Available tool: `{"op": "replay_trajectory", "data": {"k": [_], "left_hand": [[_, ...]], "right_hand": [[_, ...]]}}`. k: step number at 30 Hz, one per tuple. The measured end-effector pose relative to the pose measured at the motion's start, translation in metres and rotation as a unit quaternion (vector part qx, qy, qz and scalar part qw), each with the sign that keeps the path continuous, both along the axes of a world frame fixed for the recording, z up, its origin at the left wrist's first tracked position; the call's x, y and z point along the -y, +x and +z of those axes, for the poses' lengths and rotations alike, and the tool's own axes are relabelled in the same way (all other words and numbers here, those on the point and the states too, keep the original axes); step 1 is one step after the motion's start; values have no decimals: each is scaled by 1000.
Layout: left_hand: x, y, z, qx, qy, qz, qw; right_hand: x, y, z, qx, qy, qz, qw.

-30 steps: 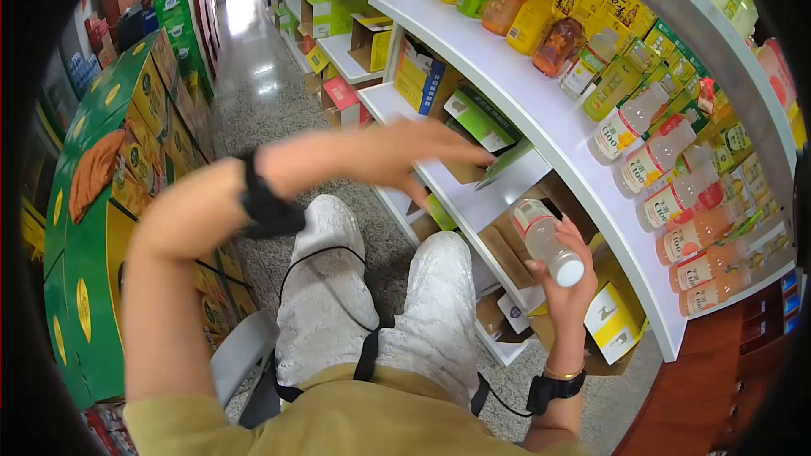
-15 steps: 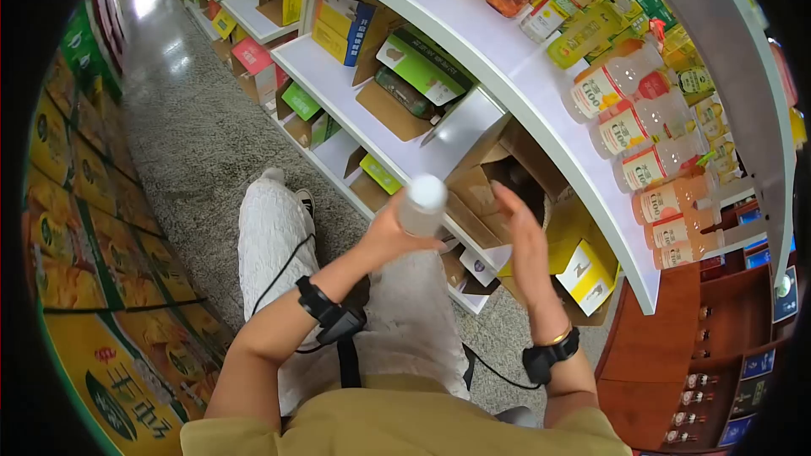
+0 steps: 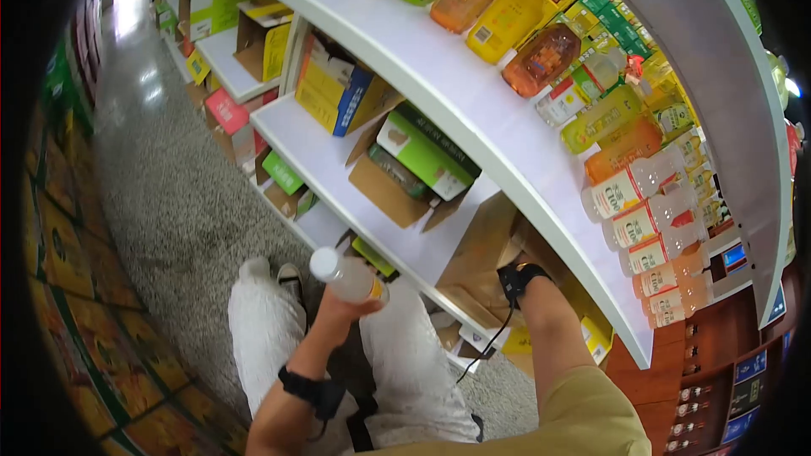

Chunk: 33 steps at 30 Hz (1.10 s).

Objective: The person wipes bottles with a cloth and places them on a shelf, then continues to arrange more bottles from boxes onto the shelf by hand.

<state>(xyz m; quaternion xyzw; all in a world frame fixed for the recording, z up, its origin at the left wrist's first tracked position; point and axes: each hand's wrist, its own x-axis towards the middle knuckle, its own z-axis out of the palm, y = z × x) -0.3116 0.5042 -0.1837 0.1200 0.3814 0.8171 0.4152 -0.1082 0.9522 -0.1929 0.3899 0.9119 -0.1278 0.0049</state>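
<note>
The left hand is closed round a clear plastic bottle, low in the centre of the frame; the bottle tilts, its round white cap pointing to the upper left. The right hand is hidden at the brown cardboard box, so its grip cannot be told; a black strap circles that wrist. Crinkled white trousers lie below. Smooth white shelves cross the centre, with squarish amber bottles and ribbed-looking labelled ones at upper right. Speckled grey floor spreads at left.
</note>
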Motion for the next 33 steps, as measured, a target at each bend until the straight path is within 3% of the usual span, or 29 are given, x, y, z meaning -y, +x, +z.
{"op": "replay_trajectory", "data": {"k": [1, 5, 9, 14, 18, 21, 22, 24, 25, 28, 33], "left_hand": [[0, 0, 2, 36, -6, -2, 999], [-11, -6, -16, -11, -20, -26, 999], [-26, -14, -4, -1, -31, -77, 997], [-35, -23, -4, -29, -8, -134, 990], [-31, -38, 4, -38, -56, -193, 979], [-25, -44, -13, -105, -63, -195, 973], [-22, -47, -18, -107, -70, -194, 973], [-12, -56, -30, -113, -109, -202, 967], [-7, -60, -35, -139, -105, -204, 963], [1, -65, -42, -105, -57, -183, 976], [-2, -63, -13, -116, -11, -176, 978]], "right_hand": [[-4, 0, -7, 7, -3, -9, 1000], [-10, 1, -23, 20, -20, -36, 999], [-13, 9, -27, 18, -32, -34, 999], [-13, 15, -16, -22, -50, -15, 998], [-8, 29, -15, -76, -62, 9, 995], [55, 19, 37, -166, -54, 48, 983], [64, 21, 47, -181, -141, 26, 973], [72, 34, 48, -185, -69, 34, 980], [83, 33, 67, -143, -114, 62, 981], [114, 37, 117, -51, -100, 68, 991], [149, 58, 153, -137, -63, 135, 979]]}}
